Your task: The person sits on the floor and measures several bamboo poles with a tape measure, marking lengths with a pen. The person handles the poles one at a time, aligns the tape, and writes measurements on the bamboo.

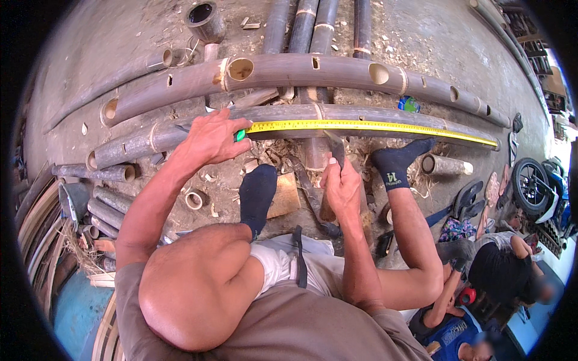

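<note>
In front of me lies a long bamboo pole with small slots cut in it. A yellow tape measure is drawn out along its near side, reaching almost to the right end. My left hand grips the tape's left end against the pole, and a green bit of it shows beside the fingertips. My right hand is closed round a knife, its dark blade pointing up toward the tape and pole. The knife's handle is mostly hidden in the fist.
Beyond it rests a thicker bamboo pole with round holes, over several dark poles. A short bamboo piece, a bamboo ring and chips lie about. Split strips fill the left; a motorcycle wheel and people are at right.
</note>
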Motion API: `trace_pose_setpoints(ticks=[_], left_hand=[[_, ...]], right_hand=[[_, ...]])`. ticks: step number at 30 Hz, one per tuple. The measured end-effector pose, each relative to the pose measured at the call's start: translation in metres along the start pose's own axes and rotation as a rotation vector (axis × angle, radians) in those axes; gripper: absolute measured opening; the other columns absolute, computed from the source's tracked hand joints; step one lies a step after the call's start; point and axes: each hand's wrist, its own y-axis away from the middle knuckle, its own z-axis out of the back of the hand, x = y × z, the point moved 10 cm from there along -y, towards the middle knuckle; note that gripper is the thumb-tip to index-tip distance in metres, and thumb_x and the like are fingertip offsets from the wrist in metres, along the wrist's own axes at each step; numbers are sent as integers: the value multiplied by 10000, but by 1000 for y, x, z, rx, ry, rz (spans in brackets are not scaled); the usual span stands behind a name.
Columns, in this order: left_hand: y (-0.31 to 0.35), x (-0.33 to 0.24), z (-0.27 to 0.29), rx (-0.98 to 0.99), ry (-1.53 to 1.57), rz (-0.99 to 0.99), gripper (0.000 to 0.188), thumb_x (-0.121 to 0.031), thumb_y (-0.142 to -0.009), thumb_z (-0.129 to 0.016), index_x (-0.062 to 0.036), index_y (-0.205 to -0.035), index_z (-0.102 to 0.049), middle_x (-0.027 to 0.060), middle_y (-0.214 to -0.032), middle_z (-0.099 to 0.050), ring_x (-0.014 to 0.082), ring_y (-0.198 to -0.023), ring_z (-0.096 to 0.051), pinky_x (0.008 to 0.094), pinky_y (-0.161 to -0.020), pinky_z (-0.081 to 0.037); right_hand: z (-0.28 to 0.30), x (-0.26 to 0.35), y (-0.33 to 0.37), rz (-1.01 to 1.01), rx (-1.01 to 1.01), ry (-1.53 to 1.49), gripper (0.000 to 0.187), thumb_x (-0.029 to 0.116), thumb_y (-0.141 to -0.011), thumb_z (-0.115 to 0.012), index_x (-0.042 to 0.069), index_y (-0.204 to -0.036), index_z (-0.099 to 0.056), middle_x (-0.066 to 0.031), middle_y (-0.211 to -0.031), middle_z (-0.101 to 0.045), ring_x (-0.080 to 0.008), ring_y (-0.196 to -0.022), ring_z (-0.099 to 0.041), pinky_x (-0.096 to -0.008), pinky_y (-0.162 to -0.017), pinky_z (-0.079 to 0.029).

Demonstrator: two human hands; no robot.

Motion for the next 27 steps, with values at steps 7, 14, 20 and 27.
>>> trace_pose_setpoints(ticks=[7,14,20,27], left_hand=[[1,0,0,-15,11,-9,580,-490,-887,-628,-210,-1391,-681,241,-1155,-659,420,-1140,-658,545,-940,-526],[2,0,2,-21,37,-4,561,-477,-889,-619,-202,-1373,-688,233,-1133,-663,417,-1133,-655,546,-935,-521],[4,1,1,-101,-7,-50,516,-463,-917,-654,-183,-1349,-694,199,-1033,-639,398,-1049,-646,514,-864,-512],[5,0,2,-87,10,-39,518,-471,-914,-647,-200,-1353,-690,203,-1054,-645,396,-1054,-657,523,-863,-516]], right_hand=[[16,-22,-1,-34,-55,4,336,262,-1075,-520,-35,-1099,-673,-140,-657,-644,-254,-615,-663,-422,-616,-515],[7,-4,-3,-27,-4,70,348,258,-1075,-518,-56,-1103,-665,-158,-662,-649,-281,-627,-682,-443,-625,-518],[-31,5,-9,52,72,95,299,248,-1071,-537,-23,-1138,-643,-249,-741,-670,-450,-720,-694,-523,-654,-514],[-55,15,-14,65,88,223,305,255,-1065,-518,-9,-1162,-637,-317,-853,-684,-546,-830,-664,-606,-736,-503]])
